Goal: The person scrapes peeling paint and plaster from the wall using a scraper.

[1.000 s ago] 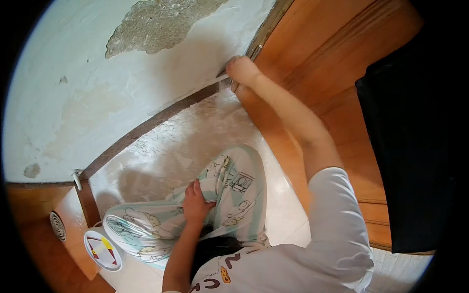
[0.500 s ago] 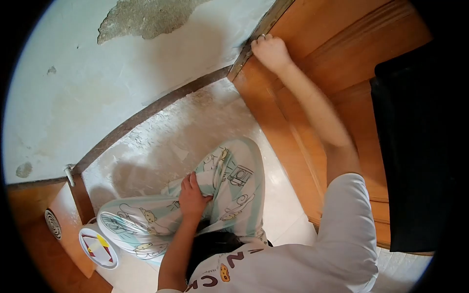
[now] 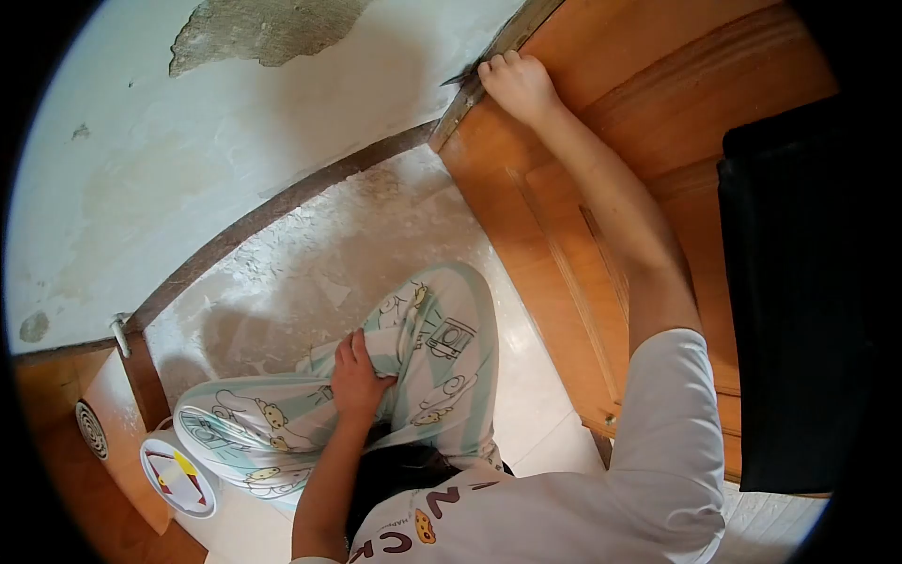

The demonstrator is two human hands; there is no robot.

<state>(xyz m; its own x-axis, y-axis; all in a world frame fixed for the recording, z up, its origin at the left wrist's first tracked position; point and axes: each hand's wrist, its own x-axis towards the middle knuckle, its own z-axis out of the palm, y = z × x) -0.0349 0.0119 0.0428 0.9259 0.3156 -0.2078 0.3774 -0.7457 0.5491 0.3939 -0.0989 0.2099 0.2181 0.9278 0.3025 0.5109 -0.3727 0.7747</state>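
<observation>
My right hand (image 3: 517, 86) is curled around a dark, thin, pointed blade (image 3: 458, 80) by the worn brown wooden strip (image 3: 458, 113). I judge it light, stiff, best gripped behind the tip. My left hand (image 3: 358, 376) rests loose on mint-striped cloth trousers (image 3: 462, 381).

White printed shirt (image 3: 564, 498); patterned trousers (image 3: 418, 376)

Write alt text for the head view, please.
The right hand apparently holds a dark, blade-like tool where a white, patchy plaster wall meets brown wooden trim; the left hand rests on white-and-mint patterned trousers.
</observation>
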